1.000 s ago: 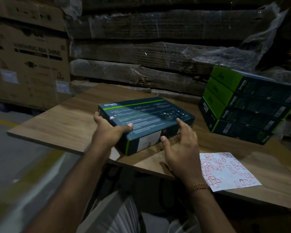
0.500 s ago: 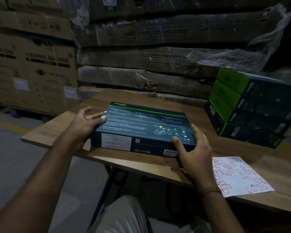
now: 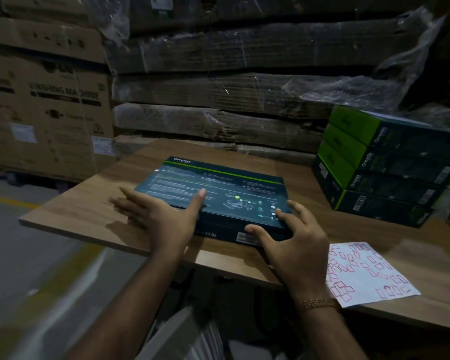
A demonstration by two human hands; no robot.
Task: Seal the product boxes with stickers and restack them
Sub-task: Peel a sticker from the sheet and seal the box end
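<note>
Two hands, left [image 3: 164,219] spread, right [image 3: 294,242] gripping flat box [image 3: 218,193] between them

"Omada" on the box [image 3: 213,193]; "WASHING MACHINE" on the carton [image 3: 47,107].

Bare table [image 3: 70,203] left of flat box [image 3: 218,188]: free passage. Right: stacked boxes [image 3: 385,167] block far right, narrow gap between. Sticker sheet [image 3: 369,274] near right. Wrapped cartons [image 3: 218,100] wall off far side.
</note>
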